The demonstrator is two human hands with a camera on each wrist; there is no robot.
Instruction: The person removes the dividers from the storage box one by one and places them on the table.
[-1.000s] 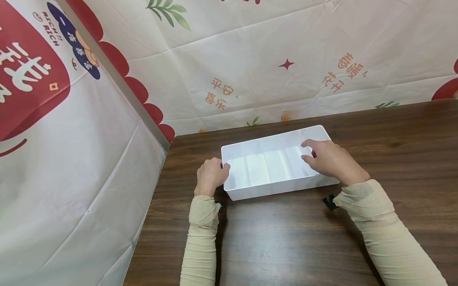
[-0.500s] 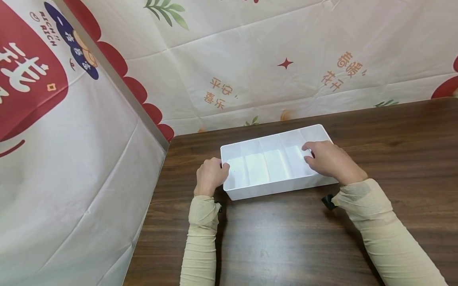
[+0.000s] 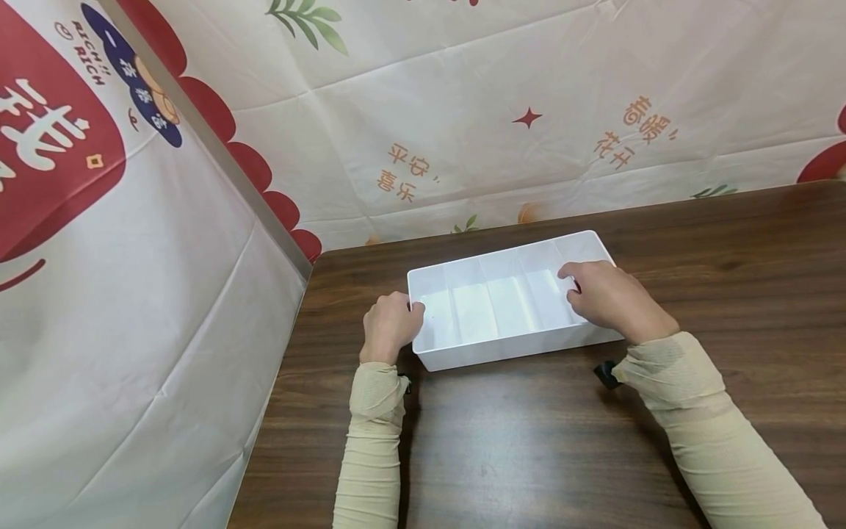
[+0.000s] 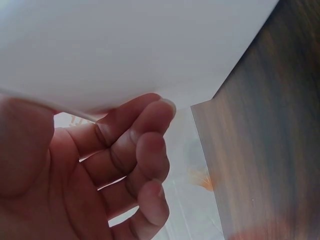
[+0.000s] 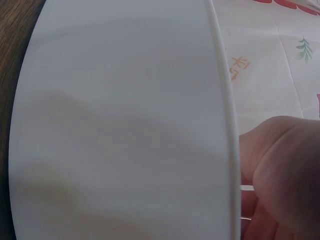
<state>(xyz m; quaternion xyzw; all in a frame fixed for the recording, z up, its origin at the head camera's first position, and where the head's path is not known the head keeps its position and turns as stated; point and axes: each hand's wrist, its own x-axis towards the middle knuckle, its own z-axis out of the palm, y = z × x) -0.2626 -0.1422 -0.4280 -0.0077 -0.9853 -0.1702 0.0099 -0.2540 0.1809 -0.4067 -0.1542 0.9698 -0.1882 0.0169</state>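
A white plastic divided tray (image 3: pixel 505 347) lies on the table with thin upright walls between its compartments. At its left end my left hand (image 3: pixel 388 323) grips the short wall, thumb over the rim and curled fingers outside. The left wrist view shows those fingers (image 4: pixel 150 155) below the tray's pale wall. My right hand (image 3: pixel 611 295) reaches over the right end, thumb and forefinger bent down beside the rightmost dividing wall. Whether they pinch that wall is hidden. From the right wrist, part of this hand (image 5: pixel 290 175) shows behind the tray's long rim (image 5: pixel 227 120).
The brown wood-grain table (image 3: pixel 502 448) ends at a printed white cloth (image 3: pixel 463 110) at the back. A second cloth panel (image 3: pixel 185 294) stands along the left edge. A small black object (image 3: pixel 606 375) sits by the right cuff.
My right thumb has drawn back to the right, a little closer to the forefinger. The left hand keeps its grip and the tray stays almost where it was.
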